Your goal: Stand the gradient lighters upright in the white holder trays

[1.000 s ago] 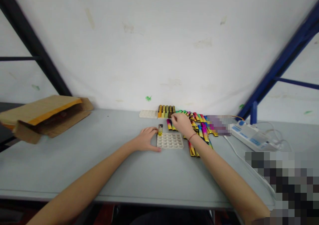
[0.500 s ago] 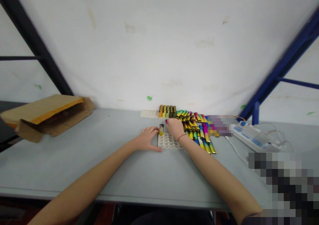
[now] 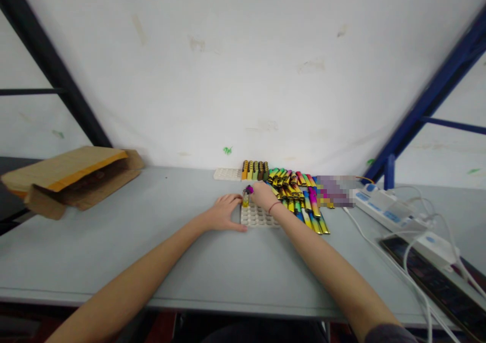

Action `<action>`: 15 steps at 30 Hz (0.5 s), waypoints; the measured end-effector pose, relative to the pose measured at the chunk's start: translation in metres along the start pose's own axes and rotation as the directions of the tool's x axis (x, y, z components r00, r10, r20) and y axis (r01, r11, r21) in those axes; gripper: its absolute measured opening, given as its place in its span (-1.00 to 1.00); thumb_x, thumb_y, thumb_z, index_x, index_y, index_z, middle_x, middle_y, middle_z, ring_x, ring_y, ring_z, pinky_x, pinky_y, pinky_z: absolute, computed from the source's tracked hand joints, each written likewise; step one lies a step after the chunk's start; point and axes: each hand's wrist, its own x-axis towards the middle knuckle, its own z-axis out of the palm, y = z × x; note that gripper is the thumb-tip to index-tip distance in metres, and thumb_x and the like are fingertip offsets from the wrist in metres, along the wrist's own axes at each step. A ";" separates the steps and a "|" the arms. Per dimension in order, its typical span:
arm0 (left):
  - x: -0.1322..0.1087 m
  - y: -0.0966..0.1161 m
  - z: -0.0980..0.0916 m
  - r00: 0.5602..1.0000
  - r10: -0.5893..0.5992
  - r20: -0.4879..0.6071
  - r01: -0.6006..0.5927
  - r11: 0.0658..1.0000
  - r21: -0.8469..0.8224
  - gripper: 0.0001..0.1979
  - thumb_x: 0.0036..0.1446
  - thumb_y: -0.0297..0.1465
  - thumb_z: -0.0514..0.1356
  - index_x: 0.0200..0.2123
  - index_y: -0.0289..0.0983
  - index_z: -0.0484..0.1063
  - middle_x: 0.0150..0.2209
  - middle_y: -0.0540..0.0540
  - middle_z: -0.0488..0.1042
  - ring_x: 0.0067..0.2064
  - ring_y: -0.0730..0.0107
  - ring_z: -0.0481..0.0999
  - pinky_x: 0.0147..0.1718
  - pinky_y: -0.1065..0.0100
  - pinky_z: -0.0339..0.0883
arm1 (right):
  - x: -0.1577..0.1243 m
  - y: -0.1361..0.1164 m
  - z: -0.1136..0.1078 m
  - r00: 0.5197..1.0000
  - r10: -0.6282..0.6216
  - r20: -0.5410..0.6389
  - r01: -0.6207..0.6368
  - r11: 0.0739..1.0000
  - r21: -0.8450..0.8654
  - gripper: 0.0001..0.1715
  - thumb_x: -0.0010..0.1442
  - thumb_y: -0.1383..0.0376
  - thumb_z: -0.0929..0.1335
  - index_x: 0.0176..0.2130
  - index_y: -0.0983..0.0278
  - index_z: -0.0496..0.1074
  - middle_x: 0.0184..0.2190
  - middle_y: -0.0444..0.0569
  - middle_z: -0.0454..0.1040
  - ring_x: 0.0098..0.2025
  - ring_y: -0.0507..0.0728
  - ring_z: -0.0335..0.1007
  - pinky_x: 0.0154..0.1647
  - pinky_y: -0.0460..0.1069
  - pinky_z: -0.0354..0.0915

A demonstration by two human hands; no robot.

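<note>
One white tray [image 3: 260,221] lies beneath the right hand [image 3: 265,196]. One yellow container [image 3: 246,200] stands upright at its far-left corner. The right hand pinches one purple piece [image 3: 249,188] at the container's top; piece axis unclear. The left hand [image 3: 225,214], digits spread, flanks the tray's left end. Lettering: too small to read.

No words or numbers can be read here; the power strip [image 3: 377,206] on the right looks too blurry.
</note>
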 end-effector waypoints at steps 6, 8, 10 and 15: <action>-0.001 0.003 0.003 0.999 0.009 -0.031 -0.009 1.000 -0.010 -0.22 -0.04 0.16 0.16 0.08 -0.27 0.23 0.13 -0.26 0.22 0.16 -0.02 0.19 0.14 0.05 0.02 | -0.007 0.009 0.001 0.985 0.117 -0.125 -0.086 0.969 0.230 -0.76 0.15 0.37 0.24 -0.13 0.37 0.22 -0.30 0.17 0.49 -0.25 0.20 0.45 -0.30 -0.03 0.24; -0.002 -0.001 0.005 0.999 0.005 -0.031 -0.006 1.000 -0.026 -0.18 -0.01 0.17 0.12 0.14 -0.29 0.17 0.16 -0.29 0.19 0.18 -0.03 0.17 0.16 0.04 -0.01 | -0.012 0.015 0.000 0.974 0.113 -0.197 -0.039 0.937 0.346 -0.78 0.14 0.38 0.22 -0.16 0.33 0.17 -0.35 0.07 0.45 -0.32 0.17 0.41 -0.34 -0.04 0.21; -0.003 -0.006 0.002 1.000 -0.001 -0.018 0.000 0.998 -0.057 -0.06 -0.06 0.20 0.13 0.22 -0.32 0.06 0.20 -0.33 0.11 0.21 -0.07 0.10 0.18 0.02 -0.04 | -0.020 0.023 -0.002 0.959 0.102 -0.264 0.041 0.873 0.486 -0.81 0.12 0.39 0.20 -0.19 0.29 0.14 -0.42 -0.05 0.39 -0.40 0.12 0.35 -0.36 -0.05 0.19; -0.014 0.012 -0.025 0.984 -0.013 -0.177 -0.023 0.980 -0.200 -0.19 0.12 0.13 0.02 0.25 -0.29 -0.01 0.16 -0.30 0.13 0.18 -0.02 0.13 0.15 0.03 0.05 | -0.050 0.039 -0.011 0.933 0.185 -0.309 0.111 0.670 0.734 -0.87 0.18 0.26 0.17 -0.24 0.25 0.17 -0.42 -0.12 0.31 -0.37 0.09 0.26 -0.29 -0.03 0.17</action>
